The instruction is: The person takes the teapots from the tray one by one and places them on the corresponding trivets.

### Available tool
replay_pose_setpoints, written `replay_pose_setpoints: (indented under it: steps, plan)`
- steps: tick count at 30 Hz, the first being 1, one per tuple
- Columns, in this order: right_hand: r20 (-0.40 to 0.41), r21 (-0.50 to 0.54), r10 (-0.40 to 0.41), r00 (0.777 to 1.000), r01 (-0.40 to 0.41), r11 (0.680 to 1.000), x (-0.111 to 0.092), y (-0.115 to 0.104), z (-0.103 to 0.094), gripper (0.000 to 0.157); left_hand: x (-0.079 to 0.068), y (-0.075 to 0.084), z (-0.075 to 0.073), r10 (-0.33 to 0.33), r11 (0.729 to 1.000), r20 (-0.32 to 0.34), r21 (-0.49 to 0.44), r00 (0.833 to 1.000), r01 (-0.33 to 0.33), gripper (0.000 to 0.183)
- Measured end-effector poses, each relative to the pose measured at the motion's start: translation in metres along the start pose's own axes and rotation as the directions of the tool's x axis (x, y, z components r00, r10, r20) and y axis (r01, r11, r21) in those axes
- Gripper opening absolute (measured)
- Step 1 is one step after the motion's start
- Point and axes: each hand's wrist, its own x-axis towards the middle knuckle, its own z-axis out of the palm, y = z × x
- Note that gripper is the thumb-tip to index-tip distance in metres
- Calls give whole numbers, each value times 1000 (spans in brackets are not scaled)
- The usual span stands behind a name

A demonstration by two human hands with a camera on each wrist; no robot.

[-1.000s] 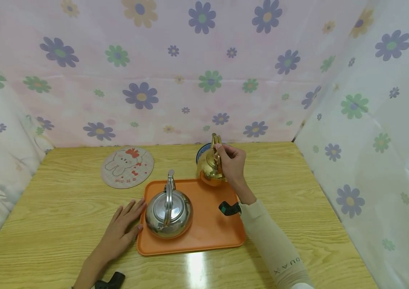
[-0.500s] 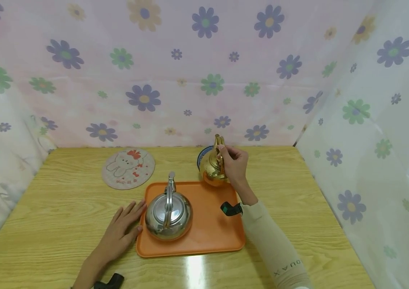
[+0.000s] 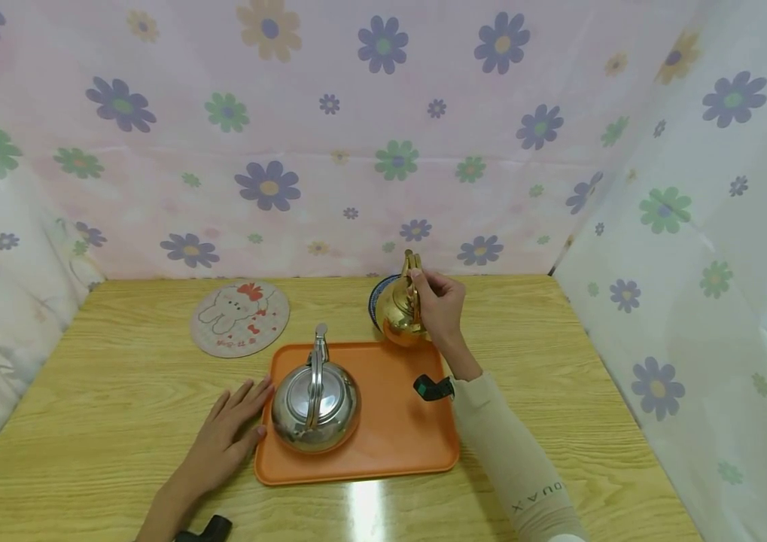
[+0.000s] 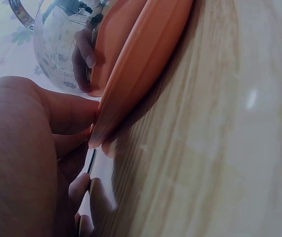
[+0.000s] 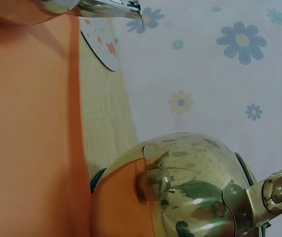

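My right hand [image 3: 442, 305] grips the raised handle of a small gold kettle [image 3: 398, 315], its spout pointing to the back. The kettle overlaps the back edge of an orange tray [image 3: 390, 421] and hides most of a blue-patterned dish [image 3: 374, 297] behind it. In the right wrist view the shiny gold body [image 5: 195, 182] fills the lower part. On the tray's left half stands a larger silver kettle [image 3: 315, 406] with its handle upright. My left hand [image 3: 223, 433] lies beside the tray with extended fingers, and the left wrist view shows fingertips at the tray's rim [image 4: 141, 64].
A round mat [image 3: 241, 318] with a rabbit picture lies on the wooden table [image 3: 105, 391] at the back left. Flowered cloth [image 3: 329, 135] hangs along the back and both sides. Black wrist cameras [image 3: 432, 388] stick out from the wrists.
The gold kettle and my right hand have shifted slightly to the right, uncovering a little more of the dish. My left hand has stayed at the tray's left edge.
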Motion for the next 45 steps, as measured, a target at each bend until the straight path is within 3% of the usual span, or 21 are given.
replay_pose_setpoints:
  steps: [11,18,45]
  plan:
    - [-6,-29,-28,1000,28,999,7,3,1,24,2,0,-1,-3,1000,6,2,1000,3,57]
    - [36,-23,-38,999,39,999,5,-27,5,21,1,-2,2,-12,1000,8,-7,1000,12,57]
    - [24,-43,-40,999,41,998,10,-15,5,22,0,0,-1,-12,1000,14,4,1000,12,57]
